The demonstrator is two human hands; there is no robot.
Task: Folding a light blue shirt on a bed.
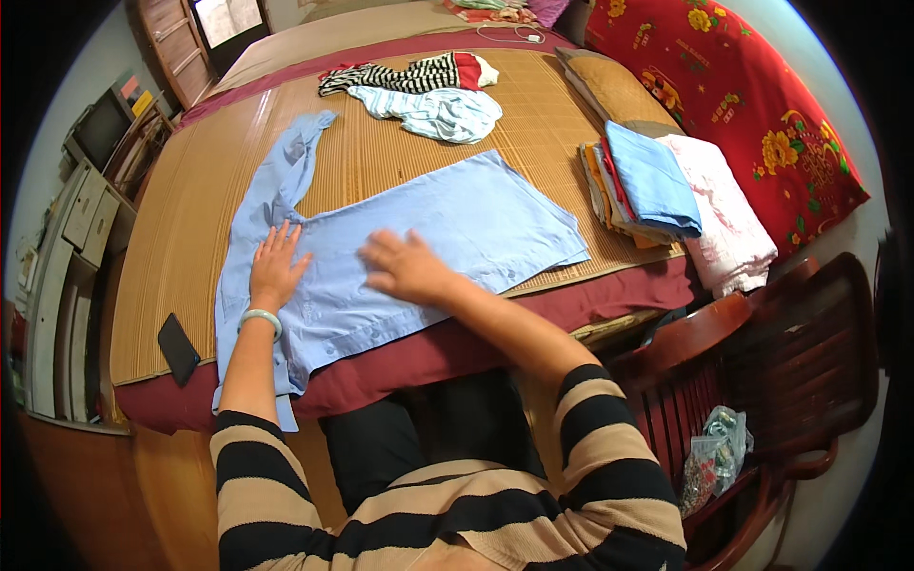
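Where writing shows at all, it is on the red cloth [728, 114], upper right of the frame: small printed characters in yellow, set among yellow flowers and green leaves and bent by the lens.

Shirt [457, 214], light blue, one: spread across the mat [176, 247] on the bed, centre of the frame; one sleeve runs to the upper left, and the near edge laps the maroon sheet [457, 357].

Hands, two, well apart, fingers spread: left hand [276, 264] flat on the left part of the shirt; right hand [407, 268] palm down at its middle, motion-blurred, full contact cannot be told. The forearms cover some of the shirt's near side. Bracelet [262, 322], pale, on the left wrist.

Phone [177, 348], dark: lower left, just beside the shirt.

Striped garment [409, 76], black and white with red, and pale garment [433, 112], touching: upper centre.

Folded stack [652, 181], blue on top: right of the shirt, against the pink bundle [728, 228].

Pillow [614, 86], brown: upper right. Cable [519, 38], white: top.

Chair [762, 352], dark wood: lower right, close to the bed; plastic bag [719, 452] on its seat.

Cabinet [90, 224], pale, with drawers: left edge.
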